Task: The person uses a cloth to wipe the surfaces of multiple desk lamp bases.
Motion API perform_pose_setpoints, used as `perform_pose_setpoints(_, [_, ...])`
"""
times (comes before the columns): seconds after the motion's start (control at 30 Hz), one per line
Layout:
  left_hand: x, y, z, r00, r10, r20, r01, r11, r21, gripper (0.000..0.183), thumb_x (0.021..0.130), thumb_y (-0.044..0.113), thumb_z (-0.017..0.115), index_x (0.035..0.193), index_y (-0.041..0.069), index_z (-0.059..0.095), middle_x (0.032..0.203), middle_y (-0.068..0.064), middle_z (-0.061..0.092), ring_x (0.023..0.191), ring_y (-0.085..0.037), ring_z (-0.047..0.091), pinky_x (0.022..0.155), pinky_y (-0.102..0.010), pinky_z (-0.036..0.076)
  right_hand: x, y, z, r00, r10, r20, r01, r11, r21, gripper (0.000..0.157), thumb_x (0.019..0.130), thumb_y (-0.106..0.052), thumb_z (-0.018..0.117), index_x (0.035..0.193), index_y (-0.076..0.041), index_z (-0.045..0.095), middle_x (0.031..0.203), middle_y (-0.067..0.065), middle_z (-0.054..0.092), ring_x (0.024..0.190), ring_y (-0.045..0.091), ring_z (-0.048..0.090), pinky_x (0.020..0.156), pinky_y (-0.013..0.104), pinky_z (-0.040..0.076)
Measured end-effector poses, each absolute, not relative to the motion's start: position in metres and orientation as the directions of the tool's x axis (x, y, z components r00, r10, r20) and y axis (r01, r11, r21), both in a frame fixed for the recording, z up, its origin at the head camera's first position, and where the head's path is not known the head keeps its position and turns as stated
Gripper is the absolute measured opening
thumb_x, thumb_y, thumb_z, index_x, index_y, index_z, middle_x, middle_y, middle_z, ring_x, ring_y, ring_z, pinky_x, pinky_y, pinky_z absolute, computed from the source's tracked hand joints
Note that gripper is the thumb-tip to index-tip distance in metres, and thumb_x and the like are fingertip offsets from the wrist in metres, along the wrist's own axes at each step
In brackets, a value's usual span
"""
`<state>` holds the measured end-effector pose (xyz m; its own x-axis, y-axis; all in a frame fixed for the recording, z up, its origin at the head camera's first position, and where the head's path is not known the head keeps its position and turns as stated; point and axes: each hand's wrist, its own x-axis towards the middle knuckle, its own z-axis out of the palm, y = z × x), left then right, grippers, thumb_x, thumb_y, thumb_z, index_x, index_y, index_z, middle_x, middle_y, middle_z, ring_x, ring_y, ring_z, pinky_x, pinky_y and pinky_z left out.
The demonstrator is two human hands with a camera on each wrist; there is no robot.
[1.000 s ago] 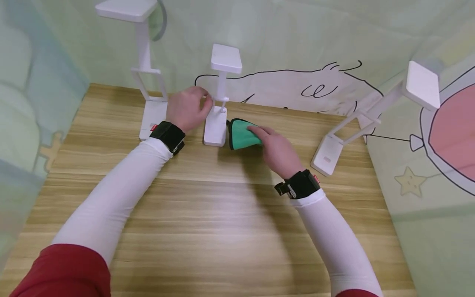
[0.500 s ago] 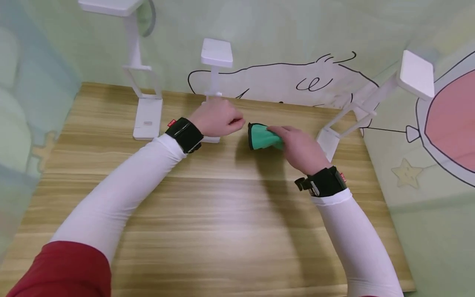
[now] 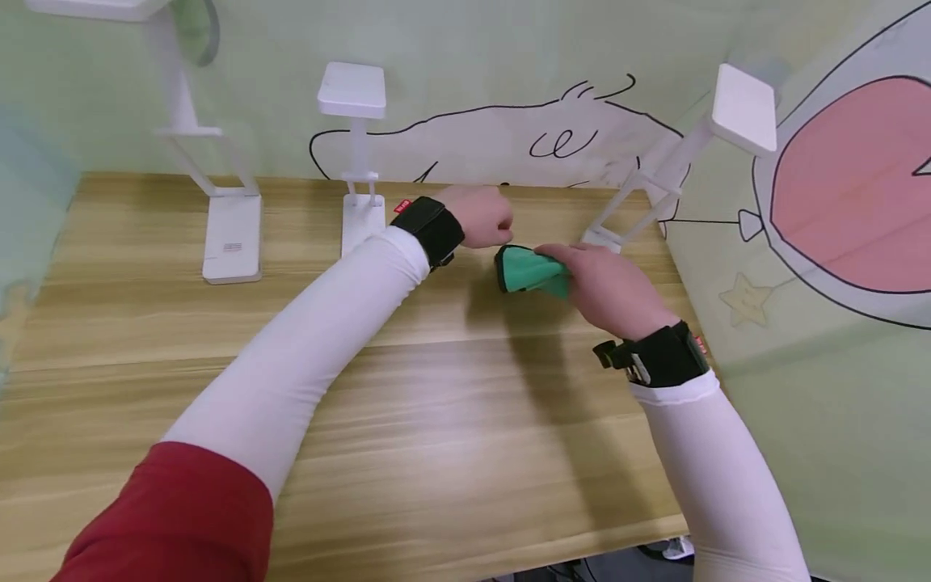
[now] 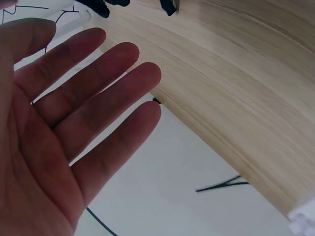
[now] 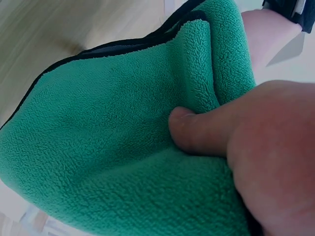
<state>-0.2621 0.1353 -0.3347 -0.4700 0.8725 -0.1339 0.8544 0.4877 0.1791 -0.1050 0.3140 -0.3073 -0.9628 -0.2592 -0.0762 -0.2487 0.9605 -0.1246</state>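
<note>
My right hand (image 3: 611, 291) grips a folded green cloth (image 3: 527, 271) with dark edging, held over the back part of the table. In the right wrist view the thumb presses on the plush fabric (image 5: 123, 113); the other fingers are hidden. My left hand (image 3: 476, 217) hovers just to the left of the cloth, close to it. Its palm (image 4: 44, 167) shows in the left wrist view, fingers loosely extended with nothing in them. Beyond my left wrist stands a small white desk lamp (image 3: 352, 90), its base partly covered by the sleeve.
A larger white lamp (image 3: 233, 242) stands at the back left, its head cut off by the frame. Another white lamp (image 3: 742, 109) leans at the back right, its base partly behind my right hand. A printed cloth wall (image 3: 465, 48) borders the wooden table (image 3: 436, 436).
My left hand has left the middle lamp and moved right towards the cloth. My right hand has carried the cloth rightward, away from that lamp. The head view has turned right.
</note>
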Motion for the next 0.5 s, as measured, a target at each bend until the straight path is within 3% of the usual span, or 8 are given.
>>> perform_pose_setpoints(0.3, [-0.261, 0.168, -0.321, -0.529, 0.844, -0.090, 0.815, 0.535, 0.223, 0.035, 0.102, 0.030, 0.044, 0.071, 0.016, 0.053, 0.069, 0.004, 0.045, 0.067, -0.013, 0.045, 0.056, -0.029, 0.034, -0.096, 0.324, -0.302, -0.971, -0.231, -0.059, -0.224, 0.968, -0.109, 0.045, 0.095, 0.002, 0.053, 0.136, -0.017, 0.056, 0.117, 0.012, 0.065, 0.095, 0.027, 0.060, 0.082, 0.047, 0.051])
perform_pose_setpoints(0.5, [-0.260, 0.192, -0.327, -0.560, 0.827, -0.051, 0.800, 0.555, 0.229, 0.030, 0.103, 0.028, 0.043, 0.082, 0.016, 0.060, 0.081, 0.002, 0.054, 0.076, -0.014, 0.050, 0.062, -0.029, 0.040, -0.096, 0.334, -0.303, -0.977, -0.194, -0.091, -0.183, 0.977, -0.111, 0.047, 0.095, 0.003, 0.050, 0.137, -0.018, 0.055, 0.115, 0.012, 0.064, 0.094, 0.026, 0.059, 0.084, 0.047, 0.049])
